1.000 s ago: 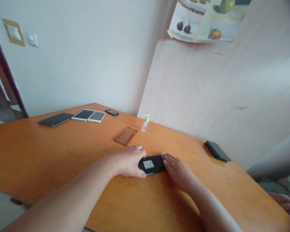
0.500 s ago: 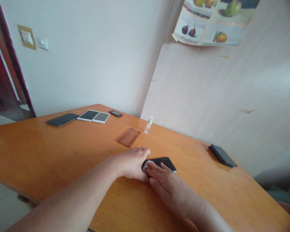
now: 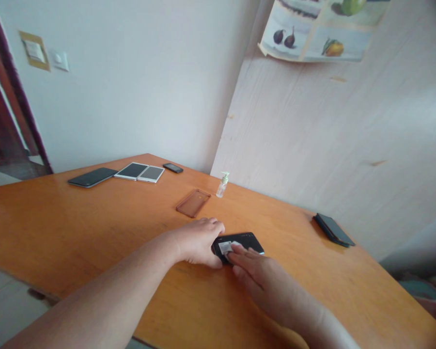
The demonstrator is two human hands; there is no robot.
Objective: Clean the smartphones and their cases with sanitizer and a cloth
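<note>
A black smartphone (image 3: 245, 238) lies back side up on the table, with a pale label (image 3: 224, 247) near its left end. My left hand (image 3: 199, 242) is closed around that left end, thumb on the near edge and fingers at the far edge. Over the middle of the phone, my right hand (image 3: 256, 266) presses a small white wipe (image 3: 235, 244) to its back with the fingertips. The fingers cover most of the wipe. Beyond the hands rests a clear brownish phone case (image 3: 194, 203), and beside it stands a small pump bottle (image 3: 222, 185).
On the wooden table (image 3: 160, 310), a dark tablet (image 3: 92, 178), two white-framed devices (image 3: 132, 170) and a small black phone (image 3: 173, 167) lie at the back left. A dark device in a folding case (image 3: 333, 230) is at the right edge. Walls border the back.
My right hand has slid the wipe rightward along the phone, uncovering the pale label. My left hand keeps its hold. The view has tipped slightly downward.
</note>
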